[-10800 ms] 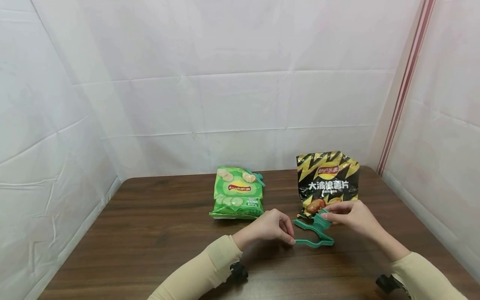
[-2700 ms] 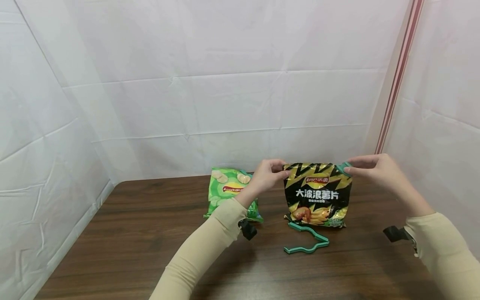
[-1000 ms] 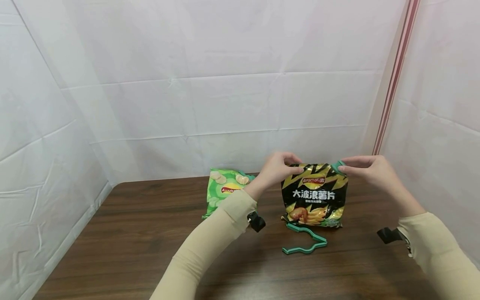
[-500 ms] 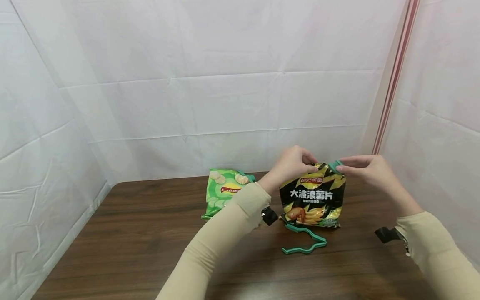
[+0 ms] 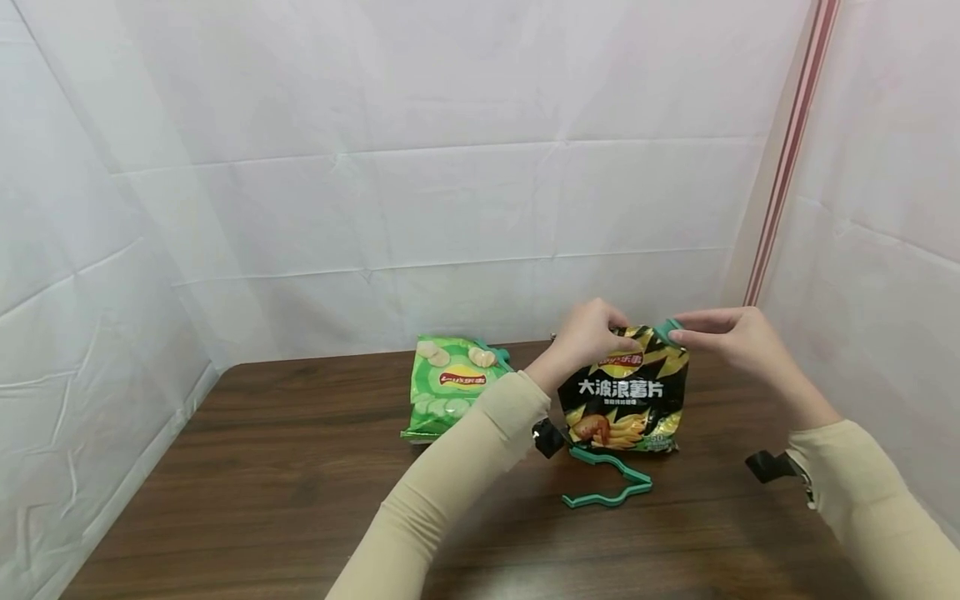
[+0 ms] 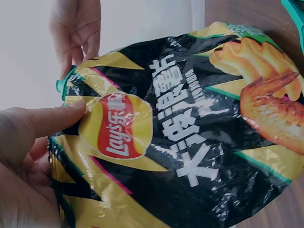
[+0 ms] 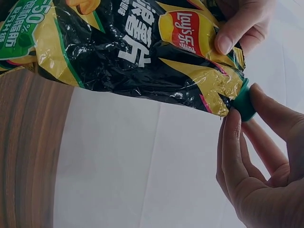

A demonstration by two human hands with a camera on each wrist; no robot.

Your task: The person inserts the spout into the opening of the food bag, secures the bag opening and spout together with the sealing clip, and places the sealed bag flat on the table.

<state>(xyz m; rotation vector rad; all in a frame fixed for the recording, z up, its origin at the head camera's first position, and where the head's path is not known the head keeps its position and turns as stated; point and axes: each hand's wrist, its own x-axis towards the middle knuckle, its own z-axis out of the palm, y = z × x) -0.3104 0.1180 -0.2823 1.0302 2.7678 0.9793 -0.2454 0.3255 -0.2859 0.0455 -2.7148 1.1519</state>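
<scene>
A black and yellow chip bag (image 5: pixel 621 408) stands upright toward the right of the table. My left hand (image 5: pixel 588 337) pinches its top edge, thumb on the front beside the red and yellow logo. At the bag's top right corner sits a green bag clip (image 5: pixel 666 331), which my right hand (image 5: pixel 723 333) pinches between thumb and fingers. In the right wrist view the clip (image 7: pixel 244 102) is over the bag's corner. The left wrist view shows the thumb (image 6: pixel 61 116) lying flat on the bag's front; the fingers behind are mostly hidden.
A second green clip (image 5: pixel 611 483), spread wide, lies on the brown wooden table (image 5: pixel 300 483) in front of the black bag. To the left is a green chip bag (image 5: pixel 450 383), partly behind the left arm, with a green clip (image 5: pixel 498 357) at its corner. White cloth walls surround the table.
My left hand has slid right along the bag's top edge, closer to the clip. Much earlier both hands were at the clips on the table; now one clip is at the black bag's corner.
</scene>
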